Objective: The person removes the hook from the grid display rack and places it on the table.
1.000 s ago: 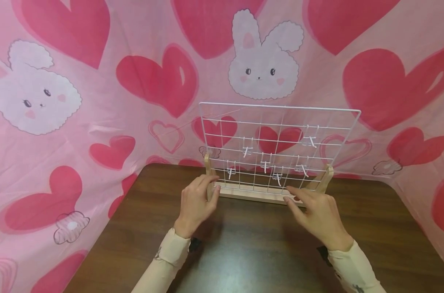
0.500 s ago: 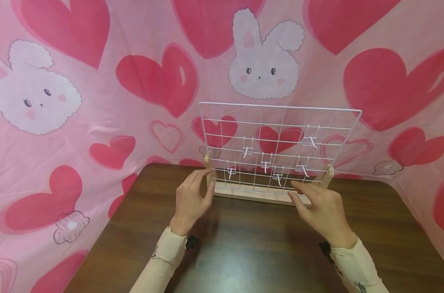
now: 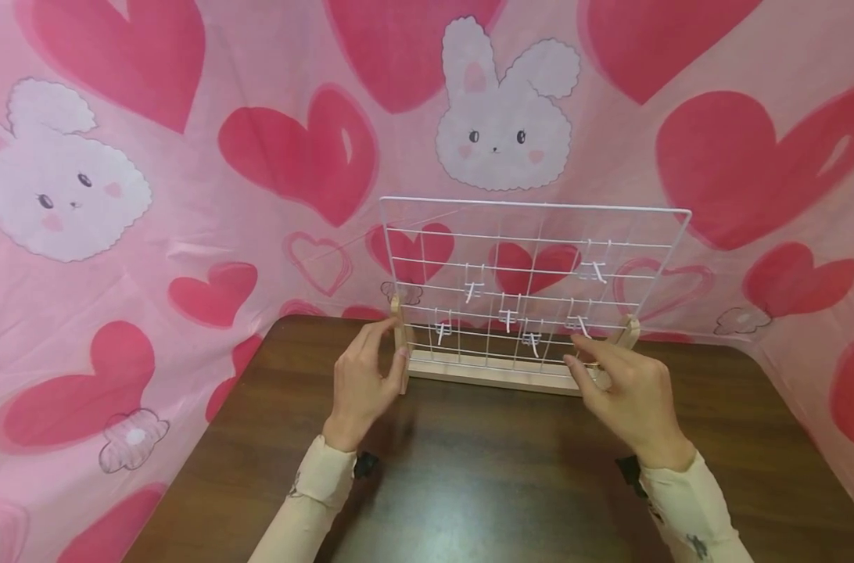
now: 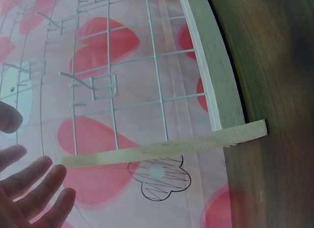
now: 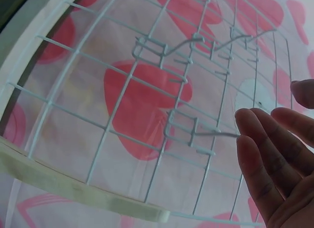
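The white wire grid (image 3: 531, 270) stands between and beyond the two hands, long axis running left to right, hook side facing the person. Left hand (image 3: 362, 381): fingers loosely bent, empty, beside the left wooden post (image 3: 396, 306); contact cannot be determined. Right hand (image 3: 627, 395): relaxed, empty, before the grid's right end, near the white hooks (image 3: 507, 319). Pink heart-print cloth (image 3: 272, 47) rises behind. Right post's lower part hidden by right hand; both wrist views crop the grid.
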A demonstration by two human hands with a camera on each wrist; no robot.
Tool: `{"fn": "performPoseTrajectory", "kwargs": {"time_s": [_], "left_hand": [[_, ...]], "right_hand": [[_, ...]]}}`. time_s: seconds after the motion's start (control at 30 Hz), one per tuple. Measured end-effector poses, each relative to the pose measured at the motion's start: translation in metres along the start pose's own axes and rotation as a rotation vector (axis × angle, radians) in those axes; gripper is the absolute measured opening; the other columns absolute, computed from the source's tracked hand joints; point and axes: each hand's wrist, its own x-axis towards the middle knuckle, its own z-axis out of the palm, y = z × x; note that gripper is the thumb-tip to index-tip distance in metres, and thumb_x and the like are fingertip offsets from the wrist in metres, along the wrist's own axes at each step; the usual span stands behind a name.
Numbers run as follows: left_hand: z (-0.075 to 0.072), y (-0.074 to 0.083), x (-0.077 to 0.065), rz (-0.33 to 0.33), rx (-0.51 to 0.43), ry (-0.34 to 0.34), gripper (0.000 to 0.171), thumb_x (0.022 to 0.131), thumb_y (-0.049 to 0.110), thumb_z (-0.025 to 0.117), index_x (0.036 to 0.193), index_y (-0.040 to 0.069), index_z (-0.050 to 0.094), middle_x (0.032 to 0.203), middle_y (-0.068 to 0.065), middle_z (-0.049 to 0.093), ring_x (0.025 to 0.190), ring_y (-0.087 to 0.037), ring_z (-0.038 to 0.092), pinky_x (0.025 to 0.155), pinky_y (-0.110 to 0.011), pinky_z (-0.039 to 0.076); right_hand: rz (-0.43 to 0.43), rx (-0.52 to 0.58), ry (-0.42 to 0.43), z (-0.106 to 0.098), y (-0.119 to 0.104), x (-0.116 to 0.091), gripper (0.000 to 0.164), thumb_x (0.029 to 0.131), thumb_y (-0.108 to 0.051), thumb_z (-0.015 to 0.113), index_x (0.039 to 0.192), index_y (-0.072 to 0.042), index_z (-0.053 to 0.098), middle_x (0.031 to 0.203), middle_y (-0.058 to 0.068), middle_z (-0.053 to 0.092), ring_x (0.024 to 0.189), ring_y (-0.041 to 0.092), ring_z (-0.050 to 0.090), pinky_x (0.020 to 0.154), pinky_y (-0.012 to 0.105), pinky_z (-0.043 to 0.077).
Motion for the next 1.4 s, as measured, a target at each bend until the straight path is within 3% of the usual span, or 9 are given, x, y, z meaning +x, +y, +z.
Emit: {"fn": "performPoseTrajectory", "kwargs": {"time_s": [0.07, 0.23, 0.53, 0.8, 1.03, 1.2, 1.4], "left_hand": [[0.000, -0.001, 0.000, -0.011, -0.001, -0.003, 0.042, 0.084, 0.022, 0.069, 0.124, 0.011, 0.061, 0.109, -0.005, 0.068, 0.093, -0.021, 0.068, 0.074, -0.040, 0.058], [0.000, -0.003, 0.001, -0.031, -0.007, -0.018, 0.041, 0.088, 0.027, 0.064, 0.125, 0.012, 0.061, 0.109, -0.006, 0.068, 0.095, -0.020, 0.067, 0.077, -0.040, 0.058], [0.001, -0.010, 0.002, -0.055, -0.014, 0.000, 0.044, 0.081, 0.017, 0.071, 0.123, 0.011, 0.061, 0.109, -0.007, 0.068, 0.096, -0.019, 0.067, 0.075, -0.041, 0.057], [0.000, -0.016, 0.009, -0.057, -0.016, 0.027, 0.040, 0.086, 0.024, 0.065, 0.124, 0.010, 0.060, 0.110, -0.007, 0.068, 0.094, -0.021, 0.069, 0.072, -0.040, 0.058], [0.004, -0.019, 0.014, -0.082, -0.012, -0.009, 0.041, 0.088, 0.026, 0.063, 0.127, 0.013, 0.059, 0.108, -0.005, 0.067, 0.094, -0.021, 0.068, 0.075, -0.036, 0.058], [0.006, -0.020, 0.016, -0.081, -0.012, -0.004, 0.042, 0.088, 0.026, 0.064, 0.127, 0.012, 0.059, 0.102, -0.006, 0.067, 0.089, -0.022, 0.068, 0.072, -0.037, 0.059], [0.007, -0.023, 0.022, -0.076, -0.014, -0.019, 0.043, 0.089, 0.028, 0.062, 0.129, 0.013, 0.057, 0.107, -0.008, 0.068, 0.086, -0.023, 0.068, 0.070, -0.036, 0.059]], "right_hand": [[0.007, 0.007, 0.023, -0.001, 0.002, 0.002, 0.032, 0.080, -0.028, 0.070, 0.102, -0.006, 0.075, 0.075, 0.008, 0.074, 0.050, 0.014, 0.058, 0.044, 0.020, 0.035], [0.037, 0.033, 0.070, -0.005, 0.004, 0.008, 0.031, 0.076, -0.019, 0.074, 0.103, -0.005, 0.075, 0.082, 0.010, 0.076, 0.054, 0.020, 0.063, 0.045, 0.018, 0.038], [0.083, 0.063, 0.142, -0.005, -0.001, 0.016, 0.028, 0.079, -0.017, 0.073, 0.104, -0.004, 0.074, 0.084, 0.011, 0.075, 0.062, 0.021, 0.066, 0.070, 0.007, 0.050], [0.099, 0.045, 0.211, -0.004, 0.000, 0.021, 0.034, 0.079, -0.021, 0.073, 0.108, -0.003, 0.073, 0.086, 0.013, 0.076, 0.058, 0.023, 0.065, 0.057, 0.017, 0.047], [0.159, 0.064, 0.263, -0.006, 0.001, 0.024, 0.037, 0.076, -0.015, 0.075, 0.111, -0.004, 0.073, 0.090, 0.015, 0.076, 0.062, 0.006, 0.066, 0.063, 0.004, 0.043], [0.179, 0.037, 0.302, -0.007, 0.003, 0.029, 0.036, 0.077, -0.019, 0.075, 0.110, -0.005, 0.073, 0.087, 0.016, 0.075, 0.062, 0.013, 0.067, 0.062, -0.001, 0.034], [0.174, -0.002, 0.308, -0.008, 0.007, 0.037, 0.036, 0.080, -0.024, 0.073, 0.111, -0.007, 0.073, 0.084, 0.015, 0.075, 0.062, 0.009, 0.066, 0.060, 0.002, 0.040]]}}
